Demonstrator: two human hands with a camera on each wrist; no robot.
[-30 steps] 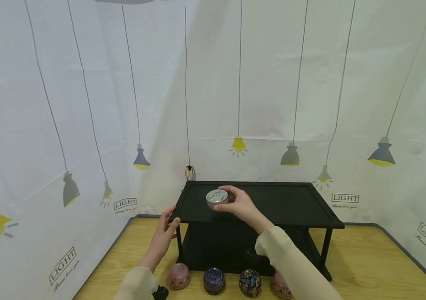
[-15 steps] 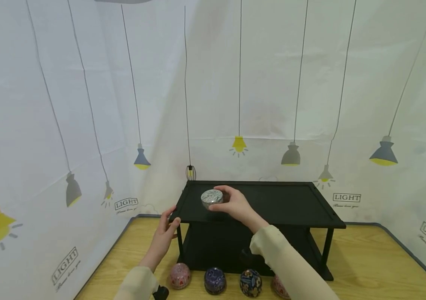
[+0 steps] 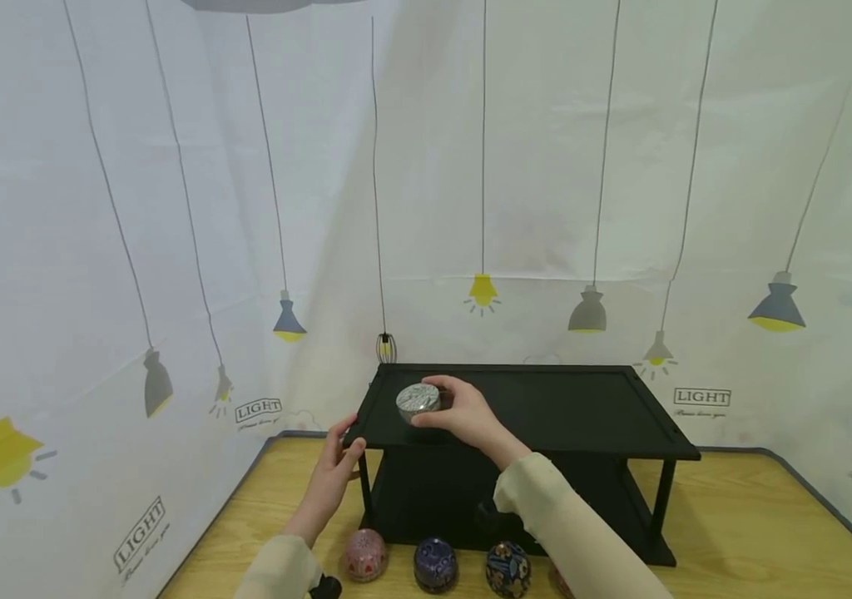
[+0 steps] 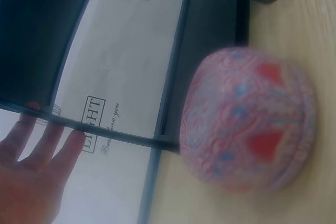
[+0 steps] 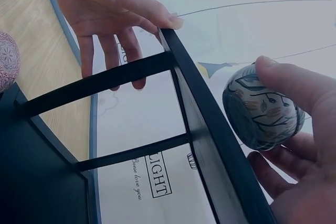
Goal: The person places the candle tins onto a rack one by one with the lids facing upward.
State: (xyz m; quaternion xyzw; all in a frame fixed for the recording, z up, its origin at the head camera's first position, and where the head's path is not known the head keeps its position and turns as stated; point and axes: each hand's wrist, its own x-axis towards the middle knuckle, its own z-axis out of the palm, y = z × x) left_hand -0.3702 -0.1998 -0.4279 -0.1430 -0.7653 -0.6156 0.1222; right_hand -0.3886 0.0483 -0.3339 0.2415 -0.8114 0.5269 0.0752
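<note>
Over the left part of the black two-tier rack's top shelf (image 3: 561, 408), my right hand (image 3: 469, 420) holds a small round tin (image 3: 417, 403) between thumb and fingers. The tin has a silvery lid, and leafy branches are drawn on its side (image 5: 265, 109). It is close over the shelf in the head view. My left hand (image 3: 329, 487) is at the rack's front left corner. In the right wrist view its thumb rests on the shelf's corner, while its fingers (image 5: 127, 45) extend past the leg, fairly straight.
Along the rack's front stand a pink tin (image 3: 364, 556), a purple tin (image 3: 435, 566) and a dark floral tin (image 3: 508, 571). Another pinkish tin (image 3: 561, 582) is mostly behind my right sleeve. The wooden table (image 3: 755, 516) meets a printed lamp-pattern backdrop (image 3: 793, 183) behind and at the sides.
My right hand has moved the tin a little left over the top shelf. My left hand stays at the corner. The head view has shifted slightly.
</note>
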